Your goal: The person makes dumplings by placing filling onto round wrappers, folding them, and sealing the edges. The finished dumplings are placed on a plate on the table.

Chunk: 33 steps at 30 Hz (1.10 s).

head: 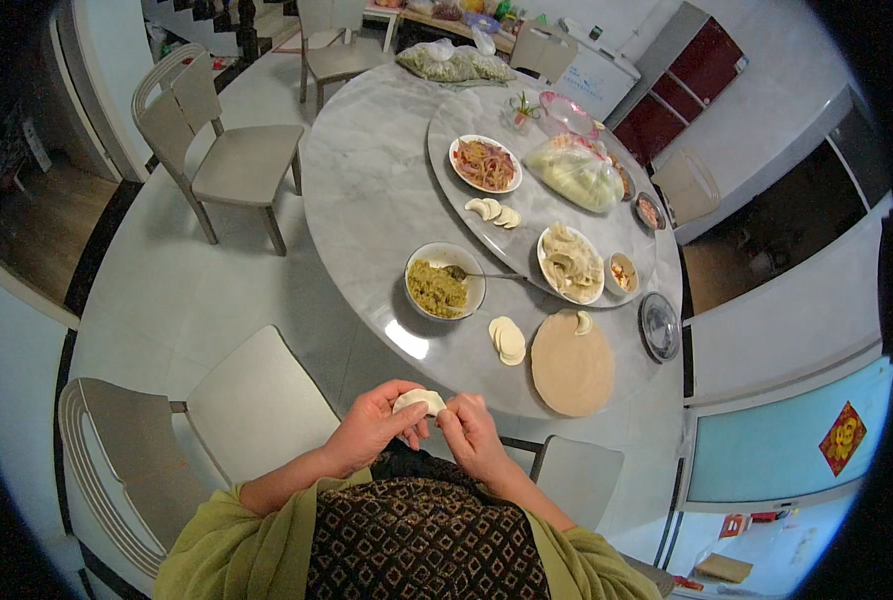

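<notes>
Between my two hands is a folded half-moon dumpling (418,401), held over the table's near edge. My left hand (379,420) grips its left side with the thumb across the front. At its right corner, the thumb and fingers of my right hand (472,431) pinch the dough edge. A bowl of green filling (437,289) with a metal spoon (484,275) in it stands ahead. Right of the bowl lies a small stack of round dough wrappers (507,341). One finished-looking dumpling (583,323) rests on the far edge of a round tan board (572,367).
The round marble table (364,195) carries a raised turntable (484,240). On it are several dumplings (493,212), a plate of cooked dumplings (571,264), a plate of shredded food (485,164) and a bagged vegetable (575,174). A glass lid (659,327) lies at right. Chairs (247,165) stand around.
</notes>
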Tool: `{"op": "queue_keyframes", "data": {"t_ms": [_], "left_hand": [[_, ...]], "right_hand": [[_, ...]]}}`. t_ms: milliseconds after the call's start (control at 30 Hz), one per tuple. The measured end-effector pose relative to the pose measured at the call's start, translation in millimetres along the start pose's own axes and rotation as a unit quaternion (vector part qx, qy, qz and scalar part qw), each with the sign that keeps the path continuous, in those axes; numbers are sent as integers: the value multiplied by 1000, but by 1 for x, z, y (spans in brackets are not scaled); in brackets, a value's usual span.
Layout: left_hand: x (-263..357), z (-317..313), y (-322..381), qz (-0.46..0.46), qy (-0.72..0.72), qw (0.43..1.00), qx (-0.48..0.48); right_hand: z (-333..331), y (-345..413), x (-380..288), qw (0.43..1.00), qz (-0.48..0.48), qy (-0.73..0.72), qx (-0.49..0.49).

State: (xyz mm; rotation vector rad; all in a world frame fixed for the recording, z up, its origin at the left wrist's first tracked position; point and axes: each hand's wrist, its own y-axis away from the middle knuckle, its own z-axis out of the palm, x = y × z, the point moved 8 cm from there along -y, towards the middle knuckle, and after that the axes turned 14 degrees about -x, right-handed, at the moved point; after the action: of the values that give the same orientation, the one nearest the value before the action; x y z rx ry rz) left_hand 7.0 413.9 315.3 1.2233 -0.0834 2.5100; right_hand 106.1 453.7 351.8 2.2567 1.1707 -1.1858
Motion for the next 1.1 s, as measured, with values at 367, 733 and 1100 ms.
{"op": "queue_keyframes", "data": {"t_ms": [367, 733, 1100], "left_hand": [[-5, -12, 0, -8, -58, 998, 16], [-44, -7, -13, -114, -413, 900, -86], [-34, 37, -60, 18, -595, 800, -74]], "right_hand": [[10, 2, 22, 986, 116, -84, -81], [41, 7, 26, 966, 157, 92, -181], [5, 15, 85, 979, 182, -30, 84]]}}
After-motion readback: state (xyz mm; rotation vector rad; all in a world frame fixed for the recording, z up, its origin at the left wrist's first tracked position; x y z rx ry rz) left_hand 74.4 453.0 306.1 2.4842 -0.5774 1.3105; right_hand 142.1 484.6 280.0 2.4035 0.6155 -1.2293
